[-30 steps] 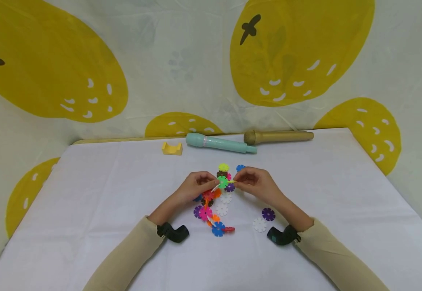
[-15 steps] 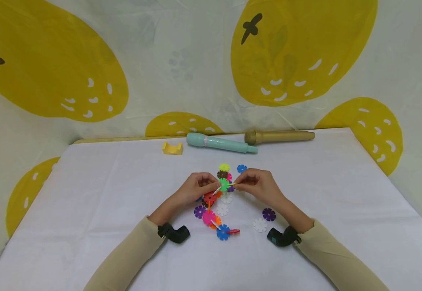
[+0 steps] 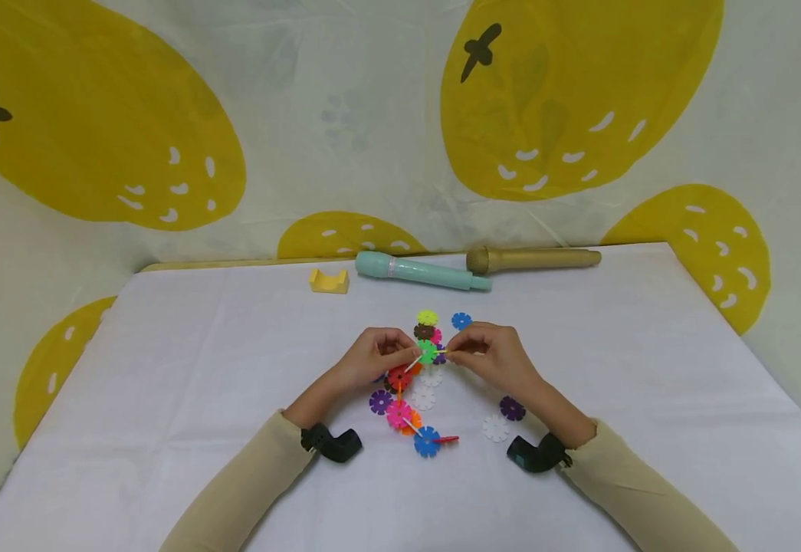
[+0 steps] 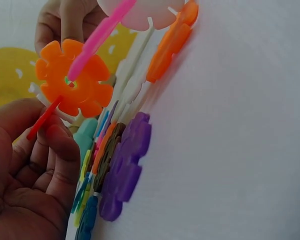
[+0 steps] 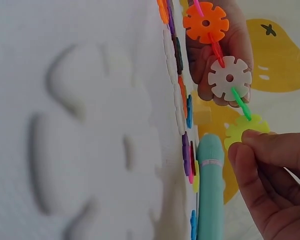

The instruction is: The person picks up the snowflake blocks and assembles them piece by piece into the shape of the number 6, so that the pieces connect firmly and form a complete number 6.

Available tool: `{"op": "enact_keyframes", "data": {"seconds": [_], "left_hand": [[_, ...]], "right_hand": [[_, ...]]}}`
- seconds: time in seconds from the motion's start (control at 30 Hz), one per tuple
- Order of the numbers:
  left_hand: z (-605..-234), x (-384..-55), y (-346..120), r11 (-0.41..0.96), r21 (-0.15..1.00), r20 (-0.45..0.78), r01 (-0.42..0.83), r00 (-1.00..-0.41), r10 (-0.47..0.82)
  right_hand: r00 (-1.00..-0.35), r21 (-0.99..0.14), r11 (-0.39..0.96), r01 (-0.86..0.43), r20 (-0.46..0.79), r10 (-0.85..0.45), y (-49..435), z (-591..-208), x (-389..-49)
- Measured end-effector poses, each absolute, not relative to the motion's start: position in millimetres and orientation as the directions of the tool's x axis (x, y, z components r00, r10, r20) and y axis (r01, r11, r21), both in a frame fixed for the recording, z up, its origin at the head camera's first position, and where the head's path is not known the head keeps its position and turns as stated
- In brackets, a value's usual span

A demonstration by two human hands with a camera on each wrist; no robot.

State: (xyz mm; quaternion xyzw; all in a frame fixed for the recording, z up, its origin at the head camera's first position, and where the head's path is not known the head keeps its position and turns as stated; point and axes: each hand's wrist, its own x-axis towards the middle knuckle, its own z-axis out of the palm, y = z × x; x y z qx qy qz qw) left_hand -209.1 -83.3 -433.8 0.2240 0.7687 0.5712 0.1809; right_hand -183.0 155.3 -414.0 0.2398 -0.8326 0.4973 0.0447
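Note:
A chain of notched plastic interlocking discs hangs from both hands. My left hand [image 3: 372, 356] pinches its white disc [image 5: 218, 84], which is slotted to a green disc [image 3: 426, 352]. Between thumb and forefinger, my right hand [image 3: 493, 353] holds a yellow disc [image 5: 236, 133] joined to the green one. Below the left hand the chain runs through a red disc [image 3: 397, 379], an orange disc [image 4: 92, 75], a pink disc [image 3: 396, 415] and another white one. A blue disc [image 3: 427, 442] with a red disc [image 3: 448, 439] edge-on ends it.
Loose discs lie behind the chain, including a purple disc [image 3: 381, 402]. Near the right wrist lie another purple disc [image 3: 512, 408] and a white disc [image 3: 495, 428]. Along the back stand a yellow block [image 3: 329, 282], a teal microphone [image 3: 421, 271] and a gold microphone [image 3: 538, 259].
The lower part of the chain has swung a little to the right and down. Both hands keep their hold and have dipped only slightly.

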Motion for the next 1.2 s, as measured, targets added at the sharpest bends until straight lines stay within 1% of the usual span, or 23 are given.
{"op": "enact_keyframes", "data": {"seconds": [0.5, 0.67, 0.8, 0.9, 1.0, 1.2], "left_hand": [[-433.4, -209.0, -83.3, 0.204, 0.971, -0.007, 0.125, -0.837, 0.547], [-434.2, -209.1, -82.7, 0.191, 0.974, -0.001, 0.123, -0.838, 0.545], [-433.8, -208.5, -81.8, 0.185, 0.975, 0.002, 0.124, -0.836, 0.548], [-433.2, -208.3, -81.2, 0.183, 0.975, 0.002, 0.124, -0.833, 0.553], [-432.7, -208.0, -81.5, 0.191, 0.973, 0.002, 0.129, -0.832, 0.554], [-432.3, -207.7, -81.3, 0.188, 0.975, -0.006, 0.118, -0.832, 0.555]], "right_hand": [[-0.842, -0.732, 0.425, -0.532, 0.403, -0.359, 151.1, -411.0, -178.8], [-0.815, -0.696, 0.427, -0.576, 0.452, -0.363, 150.2, -412.0, -178.8], [-0.775, -0.647, 0.428, -0.630, 0.495, -0.393, 148.5, -413.1, -177.5], [-0.760, -0.624, 0.436, -0.649, 0.505, -0.408, 148.6, -413.1, -177.7], [-0.785, -0.658, 0.433, -0.616, 0.471, -0.402, 150.2, -411.4, -179.3], [-0.836, -0.767, 0.385, -0.514, 0.348, -0.424, 155.6, -410.4, -183.2]]}}
